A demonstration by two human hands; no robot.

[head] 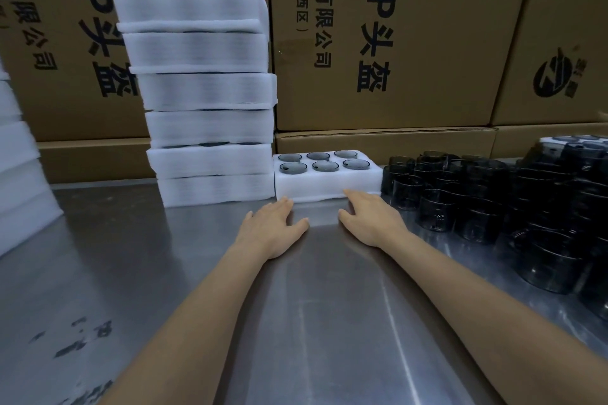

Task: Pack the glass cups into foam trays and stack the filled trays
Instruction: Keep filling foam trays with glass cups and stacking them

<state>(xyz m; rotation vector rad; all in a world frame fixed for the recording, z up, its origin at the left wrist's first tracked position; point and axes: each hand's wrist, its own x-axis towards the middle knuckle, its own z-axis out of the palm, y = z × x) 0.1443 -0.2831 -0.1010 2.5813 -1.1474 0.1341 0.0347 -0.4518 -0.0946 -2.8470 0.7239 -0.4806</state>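
A white foam tray (325, 186) lies on the steel table (322, 306) with several dark glass cups (324, 165) set in its round holes. My left hand (274, 227) and my right hand (370, 219) lie flat with straight fingers, fingertips touching the tray's near lower edge. Just left of it rises a tall stack of filled foam trays (207, 102). A crowd of loose dark glass cups (487, 207) stands on the table to the right.
Large brown cardboard boxes (411, 43) wall off the back. More white foam (19, 174) is piled at the far left edge. Another foam tray with cups (574, 143) sits behind the loose glasses at far right.
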